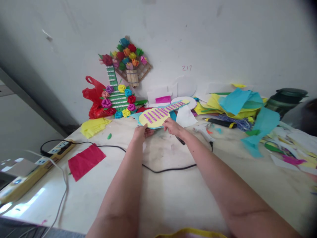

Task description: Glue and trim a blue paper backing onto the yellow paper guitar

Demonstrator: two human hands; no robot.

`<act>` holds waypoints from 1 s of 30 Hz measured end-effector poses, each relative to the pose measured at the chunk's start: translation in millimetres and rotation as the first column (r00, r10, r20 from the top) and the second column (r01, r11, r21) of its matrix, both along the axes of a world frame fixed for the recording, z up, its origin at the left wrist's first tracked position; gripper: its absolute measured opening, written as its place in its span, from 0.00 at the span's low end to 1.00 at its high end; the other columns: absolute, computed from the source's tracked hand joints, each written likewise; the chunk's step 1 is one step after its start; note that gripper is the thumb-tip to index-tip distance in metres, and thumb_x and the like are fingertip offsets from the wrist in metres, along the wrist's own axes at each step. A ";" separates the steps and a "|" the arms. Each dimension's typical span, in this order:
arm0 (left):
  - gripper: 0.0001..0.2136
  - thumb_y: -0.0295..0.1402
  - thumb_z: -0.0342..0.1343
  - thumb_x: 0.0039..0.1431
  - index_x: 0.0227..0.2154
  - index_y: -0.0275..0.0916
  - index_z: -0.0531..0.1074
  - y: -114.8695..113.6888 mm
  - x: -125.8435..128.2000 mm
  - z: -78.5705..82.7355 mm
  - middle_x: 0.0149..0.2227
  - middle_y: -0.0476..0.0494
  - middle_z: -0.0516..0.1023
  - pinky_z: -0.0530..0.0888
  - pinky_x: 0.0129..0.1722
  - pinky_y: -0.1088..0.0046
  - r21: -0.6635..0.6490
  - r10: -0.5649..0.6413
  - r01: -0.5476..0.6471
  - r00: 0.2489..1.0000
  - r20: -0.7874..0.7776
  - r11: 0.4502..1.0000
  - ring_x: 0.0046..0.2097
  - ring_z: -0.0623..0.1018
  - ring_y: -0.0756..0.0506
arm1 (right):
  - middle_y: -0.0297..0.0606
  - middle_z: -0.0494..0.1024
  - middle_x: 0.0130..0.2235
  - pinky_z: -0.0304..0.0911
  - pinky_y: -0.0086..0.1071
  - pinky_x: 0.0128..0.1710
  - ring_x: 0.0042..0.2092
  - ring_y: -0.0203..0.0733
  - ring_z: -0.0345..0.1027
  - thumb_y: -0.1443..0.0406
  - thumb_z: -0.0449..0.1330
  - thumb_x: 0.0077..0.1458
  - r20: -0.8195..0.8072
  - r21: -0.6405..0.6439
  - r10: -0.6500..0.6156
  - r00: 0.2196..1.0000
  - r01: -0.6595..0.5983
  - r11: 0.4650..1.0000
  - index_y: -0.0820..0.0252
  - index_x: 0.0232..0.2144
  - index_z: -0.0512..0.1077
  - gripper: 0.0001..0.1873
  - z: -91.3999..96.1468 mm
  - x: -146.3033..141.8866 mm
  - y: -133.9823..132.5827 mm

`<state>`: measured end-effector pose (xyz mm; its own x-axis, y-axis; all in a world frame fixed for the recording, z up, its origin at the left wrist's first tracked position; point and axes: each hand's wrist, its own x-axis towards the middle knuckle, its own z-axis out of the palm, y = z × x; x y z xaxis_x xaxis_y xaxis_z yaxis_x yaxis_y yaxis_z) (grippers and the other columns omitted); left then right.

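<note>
A yellow guitar-shaped paper cutout (158, 116) with rows of purple strips is tilted up at the far middle of the table, with blue paper showing along its edge. My left hand (143, 132) grips its lower left edge, the thumb on the front and the fingers behind. At the lower right edge my right hand (170, 127) is closed, its fingers pinching the rim. A dark handle-like piece (180, 140) shows just below my right hand; whether I hold it or it lies on the table, I cannot tell.
To the right lie a white glue gun (203, 130), a black-and-yellow cutter (220, 122) and crumpled blue paper (264, 125). A green paper guitar with flowers (118, 99) leans at the wall. Left are red paper (86, 161) and a power strip (49, 162); a black cord (163, 171) crosses the table.
</note>
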<state>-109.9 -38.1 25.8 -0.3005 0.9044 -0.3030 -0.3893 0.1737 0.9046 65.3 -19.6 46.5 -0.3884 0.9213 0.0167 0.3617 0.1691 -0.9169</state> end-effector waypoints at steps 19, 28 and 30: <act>0.05 0.26 0.49 0.57 0.35 0.30 0.67 -3.2 -9.9 -1.4 0.15 0.46 0.70 0.73 0.25 0.73 -0.019 -0.018 0.016 0.992 -0.127 1.000 0.19 0.73 0.48 | 0.33 0.71 0.27 0.57 0.28 0.31 0.28 0.32 0.62 0.64 0.54 0.48 -0.130 0.302 0.296 0.946 -0.246 0.921 0.64 0.33 0.71 0.11 -14.4 -20.3 -13.2; 0.06 0.30 0.53 0.54 0.25 0.33 0.65 -8.0 -10.1 -4.2 0.16 0.45 0.71 0.72 0.23 0.73 0.107 -0.046 0.061 0.990 -0.136 0.992 0.21 0.75 0.47 | 0.28 0.65 0.19 0.55 0.25 0.25 0.22 0.29 0.54 0.60 0.52 0.52 -0.075 0.230 0.243 0.967 -0.221 0.948 0.64 0.49 0.68 0.23 -15.8 -12.5 -13.3; 0.06 0.30 0.55 0.53 0.25 0.33 0.65 -7.6 -10.8 -3.8 0.16 0.45 0.71 0.73 0.24 0.73 0.102 -0.034 0.047 0.992 -0.117 0.994 0.23 0.75 0.47 | 0.29 0.66 0.20 0.55 0.24 0.25 0.23 0.29 0.54 0.61 0.53 0.51 -0.034 0.240 0.245 0.969 -0.230 0.943 0.63 0.49 0.68 0.23 -13.1 -11.7 -14.6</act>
<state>-120.7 -45.7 22.1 -0.2904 0.9414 -0.1717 -0.2760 0.0894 0.9570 53.6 -34.2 33.4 -0.5868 0.7701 0.2503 0.2280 0.4538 -0.8614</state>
